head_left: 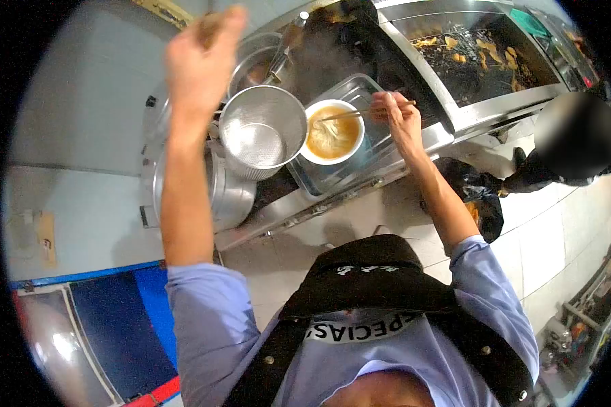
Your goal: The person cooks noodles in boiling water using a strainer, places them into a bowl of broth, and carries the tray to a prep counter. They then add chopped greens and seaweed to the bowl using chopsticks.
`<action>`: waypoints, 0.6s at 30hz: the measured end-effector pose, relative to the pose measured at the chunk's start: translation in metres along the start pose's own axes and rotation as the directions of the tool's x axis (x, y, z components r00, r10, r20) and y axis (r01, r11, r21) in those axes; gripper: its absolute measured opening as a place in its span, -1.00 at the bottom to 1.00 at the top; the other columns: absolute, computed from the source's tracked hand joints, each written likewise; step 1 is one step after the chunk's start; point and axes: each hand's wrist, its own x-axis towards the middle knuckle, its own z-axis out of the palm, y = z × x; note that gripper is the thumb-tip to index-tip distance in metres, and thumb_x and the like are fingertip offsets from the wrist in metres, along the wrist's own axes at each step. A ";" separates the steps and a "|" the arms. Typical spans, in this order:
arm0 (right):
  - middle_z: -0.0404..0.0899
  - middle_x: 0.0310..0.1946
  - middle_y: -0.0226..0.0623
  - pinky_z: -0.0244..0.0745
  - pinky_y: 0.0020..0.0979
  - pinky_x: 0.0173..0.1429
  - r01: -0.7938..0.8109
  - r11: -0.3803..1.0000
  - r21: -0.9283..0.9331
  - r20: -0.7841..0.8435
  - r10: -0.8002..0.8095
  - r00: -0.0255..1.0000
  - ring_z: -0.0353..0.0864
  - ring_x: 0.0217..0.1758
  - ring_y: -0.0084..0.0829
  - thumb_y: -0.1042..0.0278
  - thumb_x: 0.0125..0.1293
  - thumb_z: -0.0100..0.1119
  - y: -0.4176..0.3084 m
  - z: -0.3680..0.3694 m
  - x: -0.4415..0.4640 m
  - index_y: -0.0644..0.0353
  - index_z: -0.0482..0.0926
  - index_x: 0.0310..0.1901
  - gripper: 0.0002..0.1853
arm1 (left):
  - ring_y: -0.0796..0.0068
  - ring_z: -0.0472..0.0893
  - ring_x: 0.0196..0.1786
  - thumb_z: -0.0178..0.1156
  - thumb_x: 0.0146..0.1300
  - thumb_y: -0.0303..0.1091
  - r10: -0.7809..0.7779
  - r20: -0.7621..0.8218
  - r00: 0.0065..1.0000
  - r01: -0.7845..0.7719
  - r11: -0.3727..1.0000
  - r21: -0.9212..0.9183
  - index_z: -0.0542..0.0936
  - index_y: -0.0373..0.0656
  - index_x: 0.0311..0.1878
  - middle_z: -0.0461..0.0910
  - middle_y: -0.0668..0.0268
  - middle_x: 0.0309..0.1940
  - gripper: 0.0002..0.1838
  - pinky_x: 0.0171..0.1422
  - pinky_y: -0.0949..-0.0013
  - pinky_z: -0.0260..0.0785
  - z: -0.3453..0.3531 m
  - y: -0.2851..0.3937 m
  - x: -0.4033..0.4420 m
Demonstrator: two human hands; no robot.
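Note:
My left hand (200, 64), raised at the upper left and blurred, is closed round a brownish handle end. Below it hangs a deep metal mesh strainer (263, 129), tilted beside the bowl; the link between handle and strainer is mostly hidden by my hand and forearm. A white bowl (334, 160) holds orange-brown broth and pale noodles (331, 138). My right hand (399, 115), to the right of the bowl, grips chopsticks (360, 114) whose tips reach into the noodles. Under the bowl is a rectangular metal tray (313, 188).
Large metal pots (234, 197) stand at the left, partly under the strainer. Behind is another pot (254, 61) with a metal handle across it. A fryer (475, 64) with dark oil and food pieces is at upper right. A black bag (485, 197) and a person (570, 142) are at right.

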 end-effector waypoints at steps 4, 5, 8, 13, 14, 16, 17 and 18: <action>0.55 -0.25 -0.32 0.51 -0.48 -0.20 -0.065 0.989 -0.130 0.117 0.080 0.990 0.52 -0.28 -0.56 0.14 0.40 -0.08 -0.032 0.004 0.006 0.24 0.55 -0.06 -0.65 | 0.74 0.21 -0.64 0.09 0.29 -0.29 -0.148 -0.158 0.976 0.084 0.932 -0.354 0.46 -0.14 -0.42 0.25 0.50 -0.70 -0.81 -0.58 0.61 0.07 -0.062 0.003 -0.043; 0.55 -0.22 -0.30 0.52 -0.46 -0.20 -0.094 0.979 -0.180 0.123 0.117 0.985 0.53 -0.27 -0.55 0.13 0.40 -0.08 -0.030 0.000 0.007 0.24 0.55 -0.04 -0.64 | 0.72 0.13 -0.68 0.04 0.32 -0.28 -0.165 -0.186 0.969 0.077 0.911 -0.406 0.38 -0.08 -0.53 0.17 0.51 -0.72 -0.73 -0.62 0.58 0.00 -0.074 0.006 -0.055; 0.58 -0.27 -0.28 0.54 -0.45 -0.31 -0.196 0.961 -0.194 0.079 0.214 0.974 0.57 -0.35 -0.53 0.09 0.38 -0.07 0.007 -0.008 0.007 0.24 0.55 -0.06 -0.62 | 0.71 0.10 -0.70 0.01 0.34 -0.25 -0.166 -0.204 0.965 0.049 0.876 -0.479 0.28 -0.06 -0.59 0.13 0.49 -0.76 -0.65 -0.64 0.58 -0.07 -0.118 -0.002 -0.096; 0.62 -0.34 -0.17 0.59 -0.37 -0.28 -0.346 0.932 -0.103 -0.204 0.321 0.925 0.62 -0.36 -0.38 -0.01 0.35 -0.05 0.046 -0.010 0.011 0.30 0.51 -0.06 -0.54 | 0.67 0.09 -0.72 0.01 0.33 -0.19 -0.252 -0.386 0.887 0.025 0.862 -0.506 0.20 -0.04 -0.62 0.13 0.46 -0.76 -0.60 -0.69 0.52 -0.12 -0.175 -0.009 -0.174; 0.59 -0.27 -0.11 0.59 -0.34 -0.20 -0.348 0.930 -0.114 -0.174 0.327 0.929 0.61 -0.28 -0.32 -0.03 0.35 -0.08 0.032 -0.005 0.005 0.30 0.49 -0.04 -0.52 | 0.67 0.09 -0.72 0.01 0.34 -0.18 -0.280 -0.426 0.860 -0.015 0.822 -0.569 0.20 -0.04 -0.61 0.13 0.46 -0.75 -0.60 -0.69 0.52 -0.12 -0.189 -0.017 -0.199; 0.54 -0.15 -0.09 0.57 -0.34 -0.13 -0.397 0.865 -0.306 -0.186 0.354 0.916 0.57 -0.18 -0.29 -0.01 0.33 -0.06 0.020 -0.002 0.013 0.23 0.46 0.05 -0.53 | 0.67 0.09 -0.71 0.01 0.34 -0.14 -0.299 -0.538 0.788 -0.007 0.870 -0.494 0.21 -0.03 -0.60 0.15 0.46 -0.73 -0.60 -0.69 0.51 -0.13 -0.219 -0.023 -0.258; 0.55 -0.16 -0.14 0.55 -0.38 -0.14 -0.279 0.875 -0.396 -0.057 0.280 0.958 0.57 -0.19 -0.34 0.10 0.29 0.01 0.014 0.000 0.012 0.24 0.45 0.07 -0.57 | 0.67 0.09 -0.70 0.01 0.34 -0.12 -0.295 -0.594 0.748 0.070 0.926 -0.371 0.21 -0.03 -0.59 0.16 0.46 -0.71 -0.60 -0.69 0.51 -0.13 -0.222 -0.021 -0.284; 0.55 -0.17 -0.18 0.53 -0.43 -0.14 -0.141 0.877 -0.460 0.077 0.197 0.977 0.56 -0.21 -0.38 0.21 0.25 0.07 0.007 0.001 0.012 0.25 0.44 0.09 -0.58 | 0.67 0.09 -0.70 0.00 0.34 -0.10 -0.395 -0.734 0.552 0.190 0.917 -0.350 0.23 -0.04 -0.55 0.13 0.47 -0.71 -0.62 -0.66 0.51 -0.12 -0.224 -0.009 -0.312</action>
